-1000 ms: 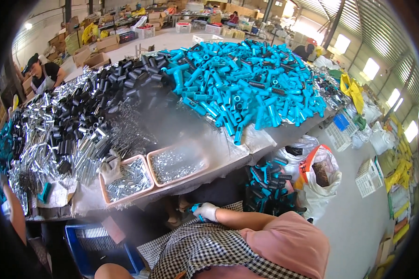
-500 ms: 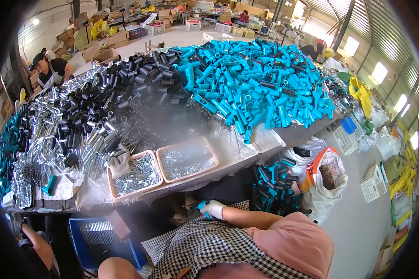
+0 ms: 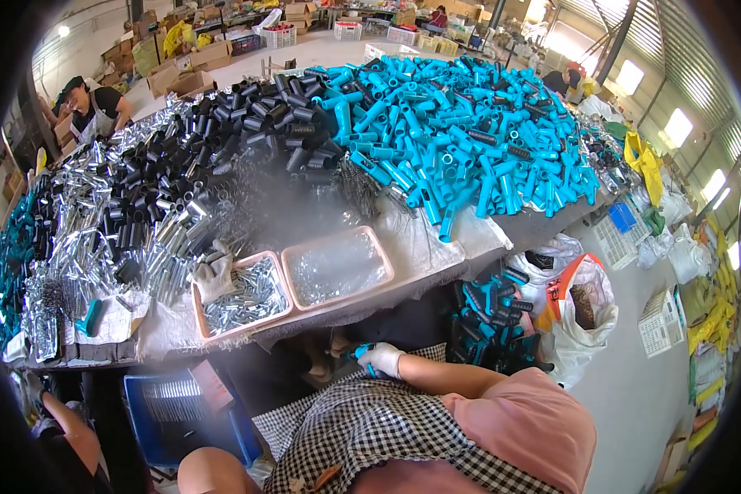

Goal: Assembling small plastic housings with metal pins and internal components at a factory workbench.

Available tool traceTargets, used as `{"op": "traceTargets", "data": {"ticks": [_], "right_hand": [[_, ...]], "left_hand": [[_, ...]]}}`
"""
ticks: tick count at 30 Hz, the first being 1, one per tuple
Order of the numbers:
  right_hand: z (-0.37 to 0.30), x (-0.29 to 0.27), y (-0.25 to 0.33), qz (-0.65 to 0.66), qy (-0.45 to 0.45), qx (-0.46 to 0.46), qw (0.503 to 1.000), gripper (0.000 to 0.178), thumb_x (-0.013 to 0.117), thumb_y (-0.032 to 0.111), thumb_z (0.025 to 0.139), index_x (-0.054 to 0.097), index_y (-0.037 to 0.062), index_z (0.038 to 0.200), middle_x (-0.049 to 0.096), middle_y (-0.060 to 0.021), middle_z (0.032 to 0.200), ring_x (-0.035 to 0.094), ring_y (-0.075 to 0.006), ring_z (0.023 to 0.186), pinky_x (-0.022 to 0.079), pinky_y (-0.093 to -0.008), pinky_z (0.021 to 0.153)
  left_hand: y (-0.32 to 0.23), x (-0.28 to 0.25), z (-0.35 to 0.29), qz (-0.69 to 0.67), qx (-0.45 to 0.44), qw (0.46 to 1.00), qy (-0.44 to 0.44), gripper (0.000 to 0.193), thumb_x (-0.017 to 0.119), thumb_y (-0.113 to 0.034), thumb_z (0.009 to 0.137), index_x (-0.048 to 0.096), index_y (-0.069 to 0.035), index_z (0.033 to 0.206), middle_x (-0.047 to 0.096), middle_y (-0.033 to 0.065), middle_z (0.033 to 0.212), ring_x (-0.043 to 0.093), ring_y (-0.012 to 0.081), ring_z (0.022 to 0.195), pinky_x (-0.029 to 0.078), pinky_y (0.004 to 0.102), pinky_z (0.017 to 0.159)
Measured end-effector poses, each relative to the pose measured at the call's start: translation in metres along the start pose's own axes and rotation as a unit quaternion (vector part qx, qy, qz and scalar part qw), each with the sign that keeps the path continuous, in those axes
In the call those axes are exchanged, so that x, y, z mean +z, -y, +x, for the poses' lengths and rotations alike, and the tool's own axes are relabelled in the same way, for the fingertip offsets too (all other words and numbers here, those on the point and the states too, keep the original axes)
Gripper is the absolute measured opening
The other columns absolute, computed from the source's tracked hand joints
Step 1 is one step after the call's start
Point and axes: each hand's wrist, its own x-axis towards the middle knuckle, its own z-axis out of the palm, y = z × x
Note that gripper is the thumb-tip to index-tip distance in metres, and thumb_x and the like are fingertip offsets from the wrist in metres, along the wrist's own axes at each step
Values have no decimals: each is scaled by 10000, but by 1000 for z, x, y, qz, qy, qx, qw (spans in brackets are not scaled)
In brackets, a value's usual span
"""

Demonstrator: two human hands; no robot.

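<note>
My right hand (image 3: 381, 361), in a white glove, is closed around a turquoise plastic piece (image 3: 361, 351), whose end sticks out to the left. It is held low over my checkered apron (image 3: 370, 428), in front of the table edge. Glove and fingers hide most of the piece, so its exact kind is unclear. My left hand is not in view; only a bare, rounded part of a limb shows at the lower edge. Beyond my right hand, a heap of turquoise and black handle-like pieces (image 3: 490, 317) lies below the table.
On the table are turquoise tubular pieces (image 3: 469, 140), black tubes (image 3: 263, 115), metal tubes (image 3: 173, 247) and two pink trays (image 3: 243, 332) of small metal parts. An empty-looking glove (image 3: 214, 278) drapes over one tray. A blue bin (image 3: 136, 420), a white sack (image 3: 584, 329) and co-workers (image 3: 103, 111) surround it.
The whole view has tilted slightly. My right hand stays low by the apron, still gripping the turquoise piece, and appears a little higher in the picture.
</note>
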Motion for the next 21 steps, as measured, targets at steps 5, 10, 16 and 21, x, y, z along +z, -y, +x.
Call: {"op": "traceTargets", "data": {"ticks": [5, 10, 16, 21], "right_hand": [[21, -6, -24, 15, 44, 11, 999, 164, 692, 210, 730, 651, 52, 715, 613, -70, 626, 572, -178, 527, 445, -332, 494], [16, -15, -10, 161, -26, 61, 985, 104, 687, 170, 743, 665, 72, 766, 624, -76, 683, 594, -207, 571, 485, -345, 524], [19, -2, 4, 231, -33, 44, 971, 144, 595, 95, 805, 586, 18, 926, 591, -95, 701, 587, -237, 568, 505, -377, 545], [50, 1, -22, 226, -74, 77, 968, 126, 629, 112, 799, 595, 27, 886, 600, -96, 693, 590, -234, 548, 500, -373, 532]], "left_hand": [[10, -16, -15, 138, 88, 982, -91, 490, 543, -345, 862, 466, -131, 1296, 417, 101, 1283, 427, 238, 1226, 140, 728, 1081], [19, -4, -96, 11, -29, 992, 125, 242, 401, -212, 972, 569, -81, 1088, 567, 103, 1031, 554, 212, 909, 474, 378, 825], [-24, 38, -371, -179, -814, 243, 496, 299, 582, -210, 848, 650, -8, 1058, 648, 67, 842, 576, 157, 770, 479, 331, 738], [-87, 72, -433, -104, -904, 99, 404, 546, 584, -420, 919, 571, 32, 1227, 647, 134, 1111, 643, 260, 863, 507, 387, 755]]}}
